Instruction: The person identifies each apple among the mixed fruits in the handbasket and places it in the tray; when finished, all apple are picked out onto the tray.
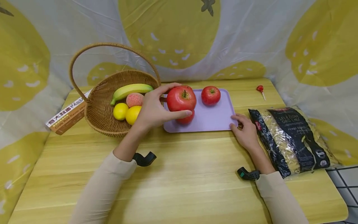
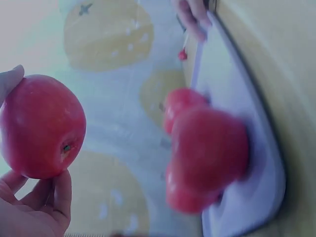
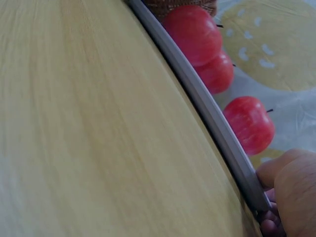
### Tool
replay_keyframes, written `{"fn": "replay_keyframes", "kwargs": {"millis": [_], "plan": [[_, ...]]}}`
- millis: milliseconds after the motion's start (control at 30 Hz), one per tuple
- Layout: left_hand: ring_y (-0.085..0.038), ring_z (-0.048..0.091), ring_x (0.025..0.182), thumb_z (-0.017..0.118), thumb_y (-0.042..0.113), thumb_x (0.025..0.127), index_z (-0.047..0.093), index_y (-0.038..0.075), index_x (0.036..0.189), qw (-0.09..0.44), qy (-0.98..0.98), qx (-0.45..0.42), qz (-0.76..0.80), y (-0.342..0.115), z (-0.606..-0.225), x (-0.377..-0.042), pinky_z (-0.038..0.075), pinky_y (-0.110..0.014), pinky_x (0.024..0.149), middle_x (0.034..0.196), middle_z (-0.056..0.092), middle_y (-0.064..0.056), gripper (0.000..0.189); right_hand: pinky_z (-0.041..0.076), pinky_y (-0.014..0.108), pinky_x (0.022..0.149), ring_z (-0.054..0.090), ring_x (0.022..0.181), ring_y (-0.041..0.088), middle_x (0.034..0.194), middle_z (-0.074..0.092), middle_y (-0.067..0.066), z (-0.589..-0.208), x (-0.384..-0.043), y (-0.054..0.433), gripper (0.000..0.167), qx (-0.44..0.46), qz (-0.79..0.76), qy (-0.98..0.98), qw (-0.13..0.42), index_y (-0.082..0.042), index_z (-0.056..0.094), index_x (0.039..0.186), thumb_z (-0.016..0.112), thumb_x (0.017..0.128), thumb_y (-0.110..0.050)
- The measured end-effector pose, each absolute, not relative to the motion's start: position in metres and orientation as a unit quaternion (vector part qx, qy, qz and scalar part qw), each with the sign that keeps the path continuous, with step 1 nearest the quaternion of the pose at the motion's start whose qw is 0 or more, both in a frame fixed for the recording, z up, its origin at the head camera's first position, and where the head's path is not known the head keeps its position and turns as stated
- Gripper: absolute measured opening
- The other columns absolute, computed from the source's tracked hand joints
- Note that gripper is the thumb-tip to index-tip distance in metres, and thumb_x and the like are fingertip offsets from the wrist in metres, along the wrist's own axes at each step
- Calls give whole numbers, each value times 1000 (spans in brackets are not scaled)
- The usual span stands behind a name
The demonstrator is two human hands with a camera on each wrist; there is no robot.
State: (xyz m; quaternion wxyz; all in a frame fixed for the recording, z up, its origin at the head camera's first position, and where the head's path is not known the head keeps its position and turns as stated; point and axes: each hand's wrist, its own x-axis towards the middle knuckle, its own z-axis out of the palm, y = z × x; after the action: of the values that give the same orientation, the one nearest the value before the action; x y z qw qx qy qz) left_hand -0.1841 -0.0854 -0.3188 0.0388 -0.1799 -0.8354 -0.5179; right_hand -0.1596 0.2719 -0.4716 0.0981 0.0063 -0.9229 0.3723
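My left hand (image 1: 153, 112) grips a red apple (image 1: 181, 98) between thumb and fingers, lifted above the left part of a lilac tray (image 1: 213, 119). In the left wrist view this held apple (image 2: 44, 126) is apart from three more apples on the tray. In the head view, one apple (image 1: 185, 119) shows partly beneath the held one, another apple (image 1: 211, 95) sits farther right, and the third is hidden. My right hand (image 1: 246, 132) pinches the tray's near right corner. In the right wrist view, its thumb lies over the tray rim (image 3: 212, 116), with fingers below.
Left of the tray stands a wicker basket (image 1: 98, 107) holding a banana (image 1: 131, 91), a peach (image 1: 135, 100) and yellow lemons (image 1: 121, 111). A pasta box (image 1: 70, 116) lies behind it. Rightward are a pasta bag (image 1: 293, 140) and a red lollipop (image 1: 260, 89).
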Motion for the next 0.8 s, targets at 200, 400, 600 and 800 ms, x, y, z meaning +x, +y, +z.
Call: {"fn": "replay_keyframes", "kwargs": {"millis": [200,400,600,800], "plan": [[-11,67,95,95,53,64,65,38,127,13,-827,-207,-522,-50,-335,-186,60,-31,84,114,68,14,72,40,18,85,60,122,35,145,59,21,-472,-160,271,38,9,373,-922,102,-1,68,132,68,95,-13],[-13,67,100,94,50,67,62,31,134,-17,-817,-206,-539,-17,-354,-190,60,-30,83,118,68,9,76,39,18,85,60,122,35,145,59,22,-470,-159,270,38,9,372,-922,106,0,68,132,68,95,-12],[-12,62,115,91,49,71,56,29,141,-51,-828,-193,-524,7,-371,-192,59,-35,92,127,66,7,81,38,16,84,60,119,34,144,60,22,-472,-160,269,38,9,376,-920,109,0,68,130,68,94,-11],[-16,62,120,89,49,75,49,23,146,-80,-844,-158,-506,24,-393,-198,54,-39,104,133,63,0,85,38,16,84,60,118,34,144,59,22,-473,-160,269,38,11,377,-920,110,0,68,131,68,95,-11]]}}
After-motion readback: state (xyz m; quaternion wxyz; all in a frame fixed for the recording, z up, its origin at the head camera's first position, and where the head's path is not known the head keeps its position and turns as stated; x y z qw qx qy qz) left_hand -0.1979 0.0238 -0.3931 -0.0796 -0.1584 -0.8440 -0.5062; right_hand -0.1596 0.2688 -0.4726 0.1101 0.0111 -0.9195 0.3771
